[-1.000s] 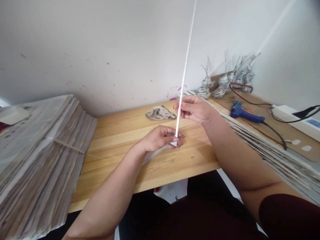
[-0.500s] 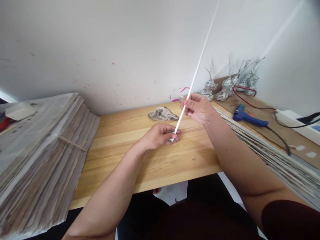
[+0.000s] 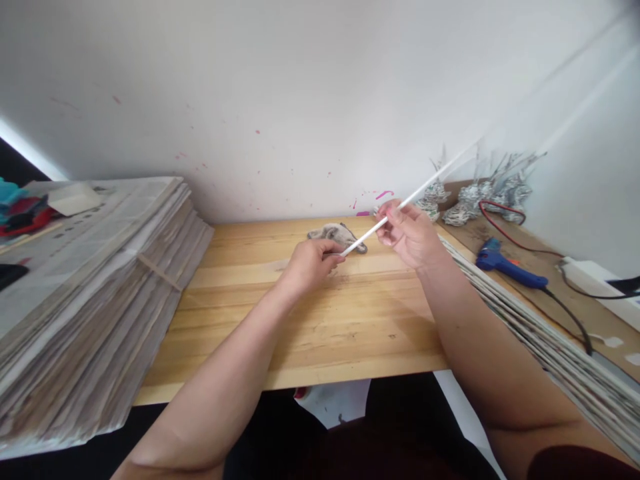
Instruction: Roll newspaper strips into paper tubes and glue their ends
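A long, thin white rolled paper tube [image 3: 434, 177] slants up to the right over the wooden table, its far part blurred against the wall. My left hand [image 3: 313, 262] pinches its lower end. Farther up, my right hand [image 3: 407, 233] holds the tube between thumb and fingers. A crumpled grey-beige cloth [image 3: 336, 235] lies on the table just behind my left hand, partly covered by the hand and the tube.
A tall stack of newspapers [image 3: 125, 287] fills the left side. Along the right lies a bundle of thin paper tubes [image 3: 530, 320], beside a blue glue gun [image 3: 510, 262] on brown board. Woven paper pieces [image 3: 470, 200] and a white power strip [image 3: 600, 283] stand beyond.
The paper tube has tipped from steep to a lower slant toward the right. My left hand has moved slightly left and up with its lower end; the camera view has shifted a little.
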Motion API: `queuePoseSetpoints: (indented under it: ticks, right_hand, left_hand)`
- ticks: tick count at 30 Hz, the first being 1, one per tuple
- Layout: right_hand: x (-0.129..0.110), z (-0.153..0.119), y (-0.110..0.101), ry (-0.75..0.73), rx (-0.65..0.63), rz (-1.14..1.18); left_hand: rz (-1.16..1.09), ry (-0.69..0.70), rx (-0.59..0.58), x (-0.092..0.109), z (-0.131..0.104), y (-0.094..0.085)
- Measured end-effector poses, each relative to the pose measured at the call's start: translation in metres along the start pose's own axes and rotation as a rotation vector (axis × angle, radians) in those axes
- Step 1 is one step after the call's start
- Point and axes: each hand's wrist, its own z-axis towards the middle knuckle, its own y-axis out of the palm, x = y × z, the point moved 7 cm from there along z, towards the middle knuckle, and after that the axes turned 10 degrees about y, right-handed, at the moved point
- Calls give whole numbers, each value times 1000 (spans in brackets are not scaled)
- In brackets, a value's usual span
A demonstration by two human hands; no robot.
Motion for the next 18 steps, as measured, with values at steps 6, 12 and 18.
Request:
queuePoseSetpoints:
  ticks: [6, 12, 18]
  right_hand:
    - [40, -2, 23, 258, -200, -313]
    - [54, 2, 23, 263, -144, -350]
    - [57, -1, 32, 297, -153, -373]
  left_hand:
    - [132, 157, 51, 13, 1, -5]
    - [216, 210, 52, 17, 0, -5]
    - [314, 273, 68, 17, 1, -5]
